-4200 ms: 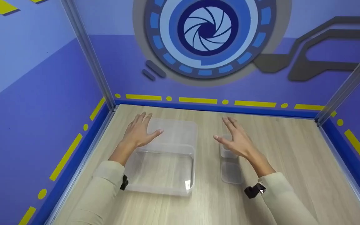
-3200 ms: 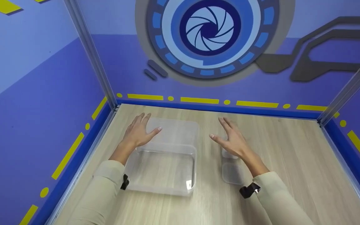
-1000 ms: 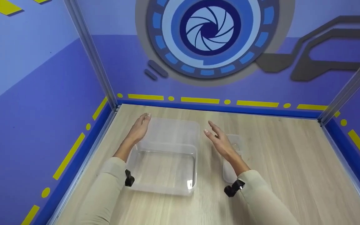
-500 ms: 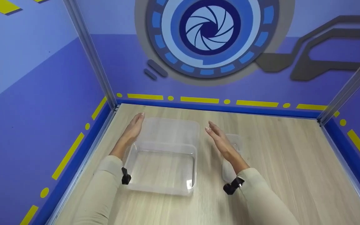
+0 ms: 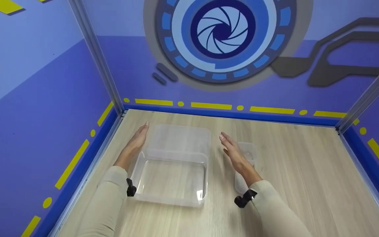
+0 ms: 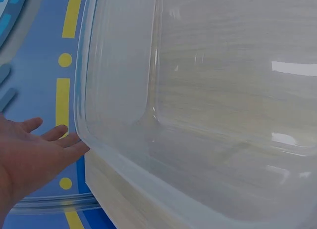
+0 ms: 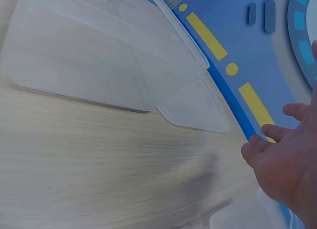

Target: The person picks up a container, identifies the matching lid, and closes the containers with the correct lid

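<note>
A large clear plastic container (image 5: 168, 199) stands uncovered on the table, and a flat translucent lid (image 5: 181, 135) lies just behind it. My left hand (image 5: 136, 142) is held upright beside the container's left side, fingers straight and holding nothing. In the left wrist view its fingertips overlap the corner of the container's rim (image 6: 106, 152). My right hand (image 5: 235, 154) hovers with extended fingers to the right of the container, apart from it. Partly hidden under the right hand and wrist are a small clear container (image 5: 250, 148) and a small translucent lid (image 5: 240, 185).
The wooden table (image 5: 308, 177) is enclosed by blue printed wall panels (image 5: 196, 90) at the back and sides. Metal posts (image 5: 94, 56) stand at the back corners. A black wrist camera (image 5: 245, 198) sits on each sleeve.
My left hand has moved left, from over the large lid to beside the container. My right hand has shifted left from above the small container, its thumb drawn in. The containers have stayed put.
</note>
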Motion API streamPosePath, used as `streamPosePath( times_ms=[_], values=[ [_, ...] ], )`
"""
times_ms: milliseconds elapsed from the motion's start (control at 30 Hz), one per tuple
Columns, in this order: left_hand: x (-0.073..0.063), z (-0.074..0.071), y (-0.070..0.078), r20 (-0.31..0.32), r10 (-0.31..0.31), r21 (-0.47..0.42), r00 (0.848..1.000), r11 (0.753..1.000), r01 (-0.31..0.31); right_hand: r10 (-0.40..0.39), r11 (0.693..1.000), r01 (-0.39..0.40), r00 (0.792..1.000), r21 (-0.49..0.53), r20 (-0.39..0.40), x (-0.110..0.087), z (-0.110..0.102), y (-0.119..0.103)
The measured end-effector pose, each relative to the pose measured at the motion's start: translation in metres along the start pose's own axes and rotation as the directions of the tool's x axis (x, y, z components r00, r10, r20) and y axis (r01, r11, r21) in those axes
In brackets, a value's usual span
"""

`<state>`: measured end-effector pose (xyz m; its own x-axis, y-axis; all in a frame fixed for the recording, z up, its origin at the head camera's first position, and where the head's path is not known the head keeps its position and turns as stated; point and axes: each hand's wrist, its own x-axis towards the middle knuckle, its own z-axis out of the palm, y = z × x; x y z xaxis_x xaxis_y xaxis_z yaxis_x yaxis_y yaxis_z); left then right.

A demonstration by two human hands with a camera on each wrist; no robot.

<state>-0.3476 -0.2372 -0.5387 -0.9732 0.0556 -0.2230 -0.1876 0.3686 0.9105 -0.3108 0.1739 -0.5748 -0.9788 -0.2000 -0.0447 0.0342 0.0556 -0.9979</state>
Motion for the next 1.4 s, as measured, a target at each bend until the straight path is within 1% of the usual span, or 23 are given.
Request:
streamPosePath(
  times_ms=[133,267,367,533,600,667,800,867,933,1067,1167,1300,1400],
  values=[
    [0.0,-0.003,-0.006,0.037,-0.049,-0.041,0.998,0.998,0.05,-0.001,0.999,0.001,1.0,0.047,-0.004,0.0,0.004,0.005],
    [-0.001,-0.004,-0.012,0.072,-0.056,-0.09,0.996,0.994,0.063,0.017,0.996,-0.016,1.0,0.089,-0.009,0.002,0.008,0.01],
    [0.0,-0.004,-0.017,0.092,-0.068,-0.101,0.993,0.992,0.077,0.037,0.993,-0.036,0.999,0.114,-0.009,0.003,0.011,0.013],
    [0.001,-0.005,-0.025,0.16,-0.12,-0.157,0.98,0.977,0.145,0.059,0.989,-0.058,0.998,0.139,-0.007,0.003,0.013,0.018],
    [0.002,-0.005,-0.027,0.175,-0.126,-0.172,0.977,0.973,0.156,0.057,0.988,-0.056,0.998,0.143,-0.004,0.003,0.015,0.02],
    [0.003,-0.005,-0.029,0.172,-0.117,-0.175,0.978,0.973,0.148,0.054,0.987,-0.053,0.999,0.151,-0.006,0.003,0.017,0.021],
    [0.005,-0.002,-0.031,0.154,-0.075,-0.156,0.985,0.983,0.099,0.057,0.982,-0.051,0.998,0.183,-0.026,0.004,0.022,0.024],
    [0.006,-0.002,-0.033,0.155,-0.073,-0.142,0.985,0.985,0.095,0.061,0.979,-0.054,0.998,0.198,-0.032,0.004,0.025,0.026],
    [0.005,-0.002,-0.034,0.163,-0.083,-0.139,0.983,0.985,0.106,0.07,0.975,-0.062,0.997,0.214,-0.031,0.004,0.027,0.026],
    [0.005,-0.002,-0.036,0.17,-0.111,-0.182,0.979,0.973,0.141,0.089,0.97,-0.084,0.996,0.227,-0.012,0.005,0.031,0.029],
    [0.005,-0.001,-0.038,0.167,-0.118,-0.205,0.979,0.967,0.151,0.101,0.966,-0.098,0.995,0.241,-0.004,0.005,0.033,0.031],
    [0.008,0.002,-0.041,0.161,-0.121,-0.181,0.98,0.972,0.15,0.115,0.959,-0.109,0.993,0.262,-0.009,0.006,0.035,0.034],
    [0.009,0.002,-0.044,0.143,-0.13,-0.168,0.981,0.974,0.153,0.126,0.956,-0.118,0.992,0.27,-0.015,0.006,0.037,0.037]
  ],
)
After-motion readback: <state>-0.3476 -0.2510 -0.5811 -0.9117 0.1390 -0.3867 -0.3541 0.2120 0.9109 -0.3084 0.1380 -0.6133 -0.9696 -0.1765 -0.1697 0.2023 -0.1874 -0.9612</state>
